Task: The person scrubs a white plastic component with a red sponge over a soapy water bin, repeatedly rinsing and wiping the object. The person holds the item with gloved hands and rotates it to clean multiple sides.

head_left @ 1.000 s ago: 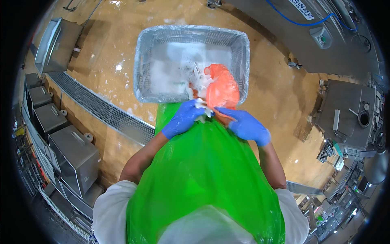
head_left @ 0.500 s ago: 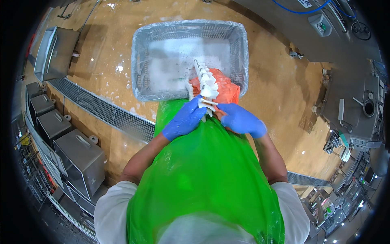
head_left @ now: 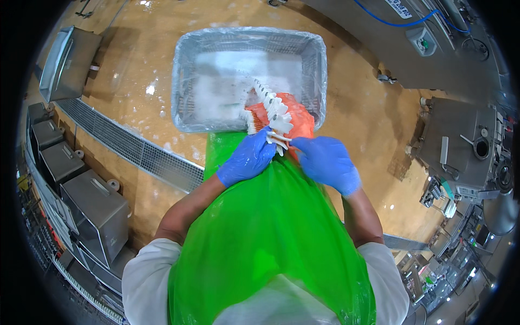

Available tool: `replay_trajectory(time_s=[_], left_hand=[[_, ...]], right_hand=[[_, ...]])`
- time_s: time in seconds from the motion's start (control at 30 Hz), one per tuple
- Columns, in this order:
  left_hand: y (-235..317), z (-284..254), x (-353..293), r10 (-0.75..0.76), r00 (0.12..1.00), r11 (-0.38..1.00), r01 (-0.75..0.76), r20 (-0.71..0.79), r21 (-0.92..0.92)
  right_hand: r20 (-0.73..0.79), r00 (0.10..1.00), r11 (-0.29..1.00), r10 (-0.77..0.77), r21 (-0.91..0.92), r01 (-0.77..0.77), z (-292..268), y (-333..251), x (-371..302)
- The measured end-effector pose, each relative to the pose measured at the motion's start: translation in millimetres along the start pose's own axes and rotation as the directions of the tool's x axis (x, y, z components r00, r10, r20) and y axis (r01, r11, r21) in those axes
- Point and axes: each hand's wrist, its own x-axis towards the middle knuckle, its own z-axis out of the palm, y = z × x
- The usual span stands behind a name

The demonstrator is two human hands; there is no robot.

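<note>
Jutting from between both hands (head_left: 250, 154) (head_left: 327, 164), white segmented strip (head_left: 275, 110)

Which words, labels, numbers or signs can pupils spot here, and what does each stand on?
White label on the large steel body, upper right: dark printing, not copied out here.
Small pale panel on the steel unit at right: any markings too small to read.
Lined crate, green apron: no lettering visible.
</note>
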Motion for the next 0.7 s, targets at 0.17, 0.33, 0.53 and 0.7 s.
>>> replay_trajectory(time_s=[0.17,0.33,0.53,0.7], left_hand=[[-9.5,-0.7,-2.7,-0.029,0.999,0.997,0.030,-0.028,0.066],[7.6,1.2,1.4,-0.017,0.996,1.000,0.018,-0.089,0.013],[-4.5,-0.3,8.9,-0.036,0.999,0.998,0.038,-0.034,0.056],[16.3,-4.0,15.9,-0.007,0.999,1.000,0.006,-0.036,-0.022]], right_hand=[[-0.076,0.997,0.993,0.018,-0.113,-0.027,17.1,-5.9,13.5],[-0.201,0.965,0.977,0.168,0.163,-0.136,20.9,-22.6,11.8],[-0.162,0.939,0.860,0.303,0.471,-0.196,41.6,-7.7,24.5],[-0.200,0.901,0.705,0.385,0.694,-0.147,17.3,-7.9,25.4]])
